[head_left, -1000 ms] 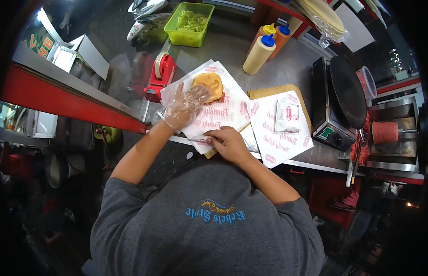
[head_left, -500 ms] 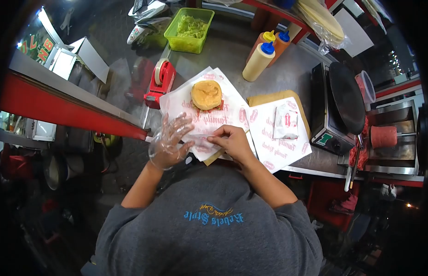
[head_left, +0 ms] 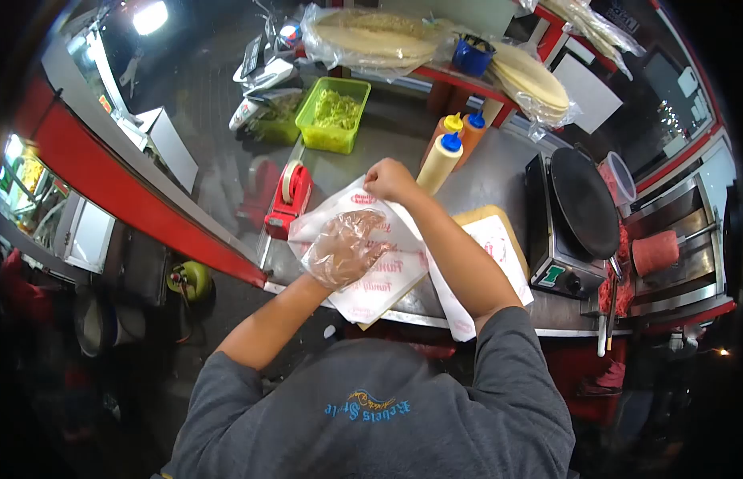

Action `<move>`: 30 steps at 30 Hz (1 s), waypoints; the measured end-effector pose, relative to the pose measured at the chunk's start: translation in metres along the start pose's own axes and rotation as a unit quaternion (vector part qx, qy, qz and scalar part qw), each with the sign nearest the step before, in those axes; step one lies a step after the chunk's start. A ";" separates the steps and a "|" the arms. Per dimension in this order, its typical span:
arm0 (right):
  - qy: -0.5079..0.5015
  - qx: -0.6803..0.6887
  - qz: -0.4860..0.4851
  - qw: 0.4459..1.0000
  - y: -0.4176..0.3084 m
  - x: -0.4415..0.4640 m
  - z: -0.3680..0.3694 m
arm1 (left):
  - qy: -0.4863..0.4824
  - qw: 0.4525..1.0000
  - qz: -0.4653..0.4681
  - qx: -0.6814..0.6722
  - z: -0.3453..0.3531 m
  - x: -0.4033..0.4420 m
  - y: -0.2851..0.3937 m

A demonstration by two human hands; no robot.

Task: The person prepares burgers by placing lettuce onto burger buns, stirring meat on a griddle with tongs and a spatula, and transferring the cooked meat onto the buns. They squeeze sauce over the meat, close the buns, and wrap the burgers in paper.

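My left hand, in a clear plastic glove, lies over the printed wrapping paper with its fingers curved down. They cover the spot where the burger sat; the burger itself is hidden beneath hand and paper. Farther out, my bare right hand is closed in a pinch on the far corner of the paper, which is raised. Just left of the paper stands a red tape dispenser. Under my right forearm, partly covered, another printed sheet rests on brown paper.
Beyond the hands are a green tub of shredded lettuce and several sauce bottles. A black pan stands on a stove at right, beside a meat block. Bagged flatbreads fill the shelf above.
My right hand has moved from the near side to the paper's far corner and pinches it. My left hand has come over the burger, which is now hidden. The view has shifted.
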State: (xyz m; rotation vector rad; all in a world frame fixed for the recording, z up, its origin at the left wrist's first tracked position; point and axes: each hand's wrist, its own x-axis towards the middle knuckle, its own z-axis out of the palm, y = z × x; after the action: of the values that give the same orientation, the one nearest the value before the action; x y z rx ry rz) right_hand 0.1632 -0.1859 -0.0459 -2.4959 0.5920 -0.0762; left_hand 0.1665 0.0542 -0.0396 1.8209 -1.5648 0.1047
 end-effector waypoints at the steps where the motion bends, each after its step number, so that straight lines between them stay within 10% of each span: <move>1: -0.002 -0.024 0.001 1.000 0.001 0.004 0.003 | 0.012 0.999 -0.008 0.036 0.013 0.006 -0.008; 3: -0.018 -0.039 0.010 0.999 0.004 0.013 0.008 | 0.035 0.993 -0.027 0.105 0.030 0.020 -0.021; 8: -0.076 -0.061 0.053 0.994 0.010 0.041 0.013 | -0.263 0.948 -0.133 0.116 0.027 0.072 -0.031; 12: -0.096 -0.113 0.056 0.987 0.010 0.050 0.016 | -0.250 0.944 -0.162 0.139 0.046 0.072 -0.038; 18: 0.005 -0.144 0.161 0.976 0.001 0.014 0.016 | -0.248 0.955 -0.095 0.131 0.038 0.026 -0.016; 26: 0.390 0.106 -0.076 0.912 0.010 -0.141 0.025 | -0.216 0.961 -0.102 0.138 0.044 0.014 -0.016; 30: 0.376 0.028 0.086 0.922 0.017 -0.231 0.045 | -0.232 0.951 -0.100 0.179 0.053 0.011 -0.016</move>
State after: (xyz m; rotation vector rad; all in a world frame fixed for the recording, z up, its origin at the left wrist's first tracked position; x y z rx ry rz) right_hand -0.0432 -0.0766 -0.0762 -2.2907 1.0856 -0.9990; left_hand 0.1633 0.0152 -0.0807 2.4133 -1.7430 -0.1577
